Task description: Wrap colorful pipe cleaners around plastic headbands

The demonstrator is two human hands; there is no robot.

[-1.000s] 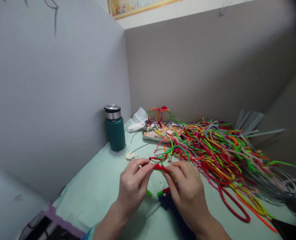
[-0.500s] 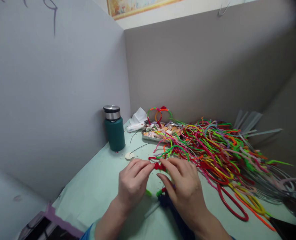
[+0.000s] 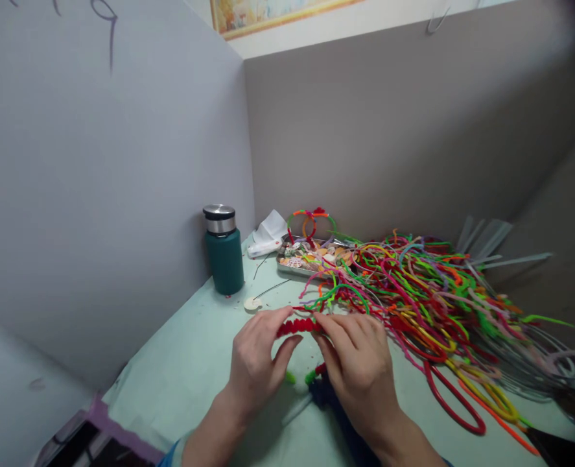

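A red, tightly kinked pipe cleaner (image 3: pixel 297 327) spans the gap between my two hands above the table. My left hand (image 3: pixel 260 357) has its fingers over the left end, with the thumb just below. The other end is pinched between the thumb and fingers of my right hand (image 3: pixel 358 357). Beneath my right hand lies a dark blue object (image 3: pixel 333 412), mostly hidden, beside a short green-and-red fuzzy piece (image 3: pixel 312 375). A bright green tip (image 3: pixel 290 377) shows by my left thumb.
A large tangle of coloured pipe cleaners (image 3: pixel 428 285) spreads over the right side. Behind my hands stand a metal tray (image 3: pixel 292 270) of small pieces and a teal bottle (image 3: pixel 225 259). A white disc with a wire (image 3: pixel 252 303) lies nearby. Grey partitions (image 3: pixel 389 130) enclose the table (image 3: pixel 180 370).
My left thumb has dropped away from its fingers, and more of the red pipe cleaner shows between my hands. My right thumb has moved up closer to its fingers.
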